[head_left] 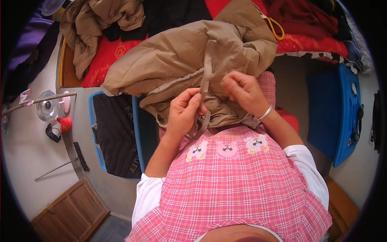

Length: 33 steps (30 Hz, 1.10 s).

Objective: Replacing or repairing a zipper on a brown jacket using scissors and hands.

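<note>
The tan padded jacket (181, 60) lies bunched across the person's lap and over the edge of the red bedding (109, 60) ahead, its front opened so that the zipper tape (206, 68) runs down the middle toward the body. The left hand (183, 113) is closed in a pinch on the lower end of that zipper strip, thumb against fingers. The right hand (242, 90), with a silver bangle (266, 113) at the wrist, is curled and pinches the cloth just beside the zipper; what it holds between the fingertips is too small to tell. The jacket looks light, soft and puffy, with a smooth shell that probably slips and sags when lifted by one point. The zipper edge and the seams seem the firmest places to grip, since they are the stiffer parts. A blue crate (96, 117) with a black quilted garment (117, 137) stands to the left.
</note>
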Available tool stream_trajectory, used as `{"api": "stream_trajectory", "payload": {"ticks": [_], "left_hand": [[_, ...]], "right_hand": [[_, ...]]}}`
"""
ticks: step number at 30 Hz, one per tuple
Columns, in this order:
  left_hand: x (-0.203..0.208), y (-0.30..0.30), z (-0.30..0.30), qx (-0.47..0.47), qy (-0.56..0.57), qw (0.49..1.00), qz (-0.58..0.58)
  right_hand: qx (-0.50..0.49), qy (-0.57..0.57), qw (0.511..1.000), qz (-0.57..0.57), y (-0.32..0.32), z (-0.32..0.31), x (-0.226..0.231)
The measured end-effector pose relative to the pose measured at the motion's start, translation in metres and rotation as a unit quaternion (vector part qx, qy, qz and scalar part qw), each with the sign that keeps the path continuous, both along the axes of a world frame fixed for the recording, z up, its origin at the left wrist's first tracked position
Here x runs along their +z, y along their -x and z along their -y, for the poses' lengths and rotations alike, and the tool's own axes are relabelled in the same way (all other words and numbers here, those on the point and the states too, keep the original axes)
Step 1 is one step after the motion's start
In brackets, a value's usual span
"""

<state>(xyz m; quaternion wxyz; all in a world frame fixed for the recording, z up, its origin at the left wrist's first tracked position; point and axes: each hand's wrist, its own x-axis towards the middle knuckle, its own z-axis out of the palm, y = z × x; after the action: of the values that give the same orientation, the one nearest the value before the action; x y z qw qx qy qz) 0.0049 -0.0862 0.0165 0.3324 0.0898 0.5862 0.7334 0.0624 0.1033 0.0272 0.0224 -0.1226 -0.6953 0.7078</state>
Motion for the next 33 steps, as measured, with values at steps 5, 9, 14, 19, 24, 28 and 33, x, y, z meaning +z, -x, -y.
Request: {"api": "stream_trajectory", "payload": {"ticks": [5,9,14,19,24,28,33], "left_hand": [[-0.003,-0.005,0.002,-0.049,0.053,0.991,-0.112],[-0.005,-0.005,0.007,-0.040,0.079,0.991,-0.103],[-0.009,-0.002,0.019,-0.013,0.046,0.998,-0.044],[-0.010,-0.005,0.016,0.002,0.019,1.000,-0.016],[-0.004,-0.009,0.009,-0.015,0.012,1.000,0.005],[-0.001,-0.008,0.010,-0.011,0.029,0.999,0.015],[-0.007,-0.005,0.016,0.025,0.006,1.000,0.009]], "right_hand": [[0.039,-0.166,0.983,-0.067,0.011,0.012,0.002],[0.006,-0.243,0.960,-0.142,0.012,0.009,-0.014],[-0.055,-0.155,0.984,-0.063,0.009,-0.015,-0.017],[0.015,-0.045,0.999,-0.027,0.003,0.004,-0.012],[0.039,-0.281,0.935,-0.211,0.004,0.027,-0.001],[0.059,-0.332,0.908,-0.249,0.008,0.023,-0.008],[-0.063,-0.310,0.930,-0.188,0.004,-0.002,-0.008]]}}
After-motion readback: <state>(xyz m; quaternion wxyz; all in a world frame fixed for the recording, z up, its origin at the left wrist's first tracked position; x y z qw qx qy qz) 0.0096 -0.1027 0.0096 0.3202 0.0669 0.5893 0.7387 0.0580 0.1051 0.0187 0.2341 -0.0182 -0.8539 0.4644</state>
